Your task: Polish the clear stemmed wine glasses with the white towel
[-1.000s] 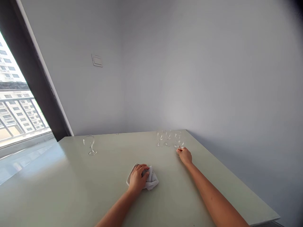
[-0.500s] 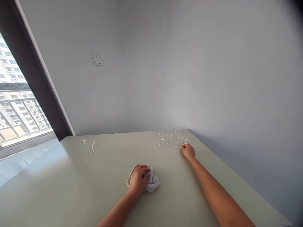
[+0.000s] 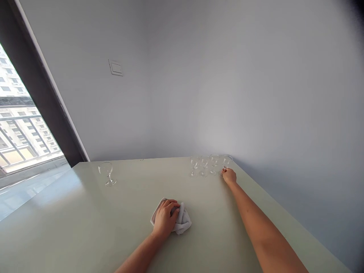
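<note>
My left hand (image 3: 165,217) rests on a crumpled light-grey cloth (image 3: 183,222) on the table, its fingers curled over the fabric. At the far right, my right hand (image 3: 229,176) is closed around the lower part of a clear stemmed glass (image 3: 226,162), which stands upright. My fingers hide part of its stem and foot. Just left of it stand more stemmed glasses in a row: one glass (image 3: 214,161) nearest, another glass (image 3: 204,163), and an outer glass (image 3: 194,163).
A single stemmed glass (image 3: 106,170) stands apart near the far left of the pale table (image 3: 93,220). Grey walls (image 3: 176,94) meet behind the table, with a light switch (image 3: 116,68) on the left one. A dark-framed opening is at left.
My right hand has moved the held glass a little farther back and to the right, to the end of the row. My left hand stays on the cloth.
</note>
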Motion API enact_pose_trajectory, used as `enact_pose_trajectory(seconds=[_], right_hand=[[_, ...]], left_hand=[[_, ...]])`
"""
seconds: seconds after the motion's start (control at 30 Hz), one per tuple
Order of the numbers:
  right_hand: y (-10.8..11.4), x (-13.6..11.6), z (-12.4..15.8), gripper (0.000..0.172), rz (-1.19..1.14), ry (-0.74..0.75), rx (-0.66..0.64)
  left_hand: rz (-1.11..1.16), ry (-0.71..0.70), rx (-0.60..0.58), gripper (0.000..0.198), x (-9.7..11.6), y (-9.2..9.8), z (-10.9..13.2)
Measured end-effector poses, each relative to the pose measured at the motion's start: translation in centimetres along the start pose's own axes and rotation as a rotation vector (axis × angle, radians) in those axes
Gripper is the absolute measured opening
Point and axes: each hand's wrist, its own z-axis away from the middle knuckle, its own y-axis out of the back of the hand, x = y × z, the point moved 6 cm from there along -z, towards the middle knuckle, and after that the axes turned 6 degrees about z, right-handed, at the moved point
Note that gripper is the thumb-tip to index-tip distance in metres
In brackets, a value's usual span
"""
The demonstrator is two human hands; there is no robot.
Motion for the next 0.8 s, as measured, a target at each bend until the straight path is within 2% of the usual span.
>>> enact_pose_trajectory(seconds=[0.13,0.3,0.37,0.43,0.53,0.63,0.67,0.73,0.8], right_hand=[[0.5,0.4,0.1,0.008,-0.107,-0.012,0.087],[1.8,1.7,2.5,0.021,-0.270,-0.112,0.251],[1.9,1.2,4.1,0.021,-0.333,-0.119,0.275],[1.6,-0.5,6.4,0.021,-0.397,-0.054,0.260],[0.7,-5.5,11.5,0.018,-0.474,0.171,0.136],[-0.1,-11.2,19.1,0.017,-0.506,0.481,-0.088],[-0.2,-12.8,21.9,0.018,-0.505,0.604,-0.175],[-0.7,-15.6,27.9,0.025,-0.404,0.984,-0.382],[-1.4,-16.3,32.1,0.036,-0.261,1.202,-0.488]], left_hand=[[0.007,0.021,0.000,0.021,0.2,0.1,0.0],[0.048,0.029,0.024,0.021,0.0,0.1,-0.1],[0.104,0.042,0.074,0.021,-0.3,0.2,-0.1],[0.188,0.088,0.145,0.022,-0.9,0.4,-0.1],[0.344,0.191,0.283,0.023,-2.1,1.1,0.0],[0.485,0.345,0.491,0.025,-4.3,3.0,-0.2],[0.507,0.409,0.583,0.026,-5.3,4.1,-0.2],[0.503,0.525,0.770,0.029,-7.8,7.1,-0.4],[0.460,0.604,0.905,0.035,-10.4,10.8,-0.9]])
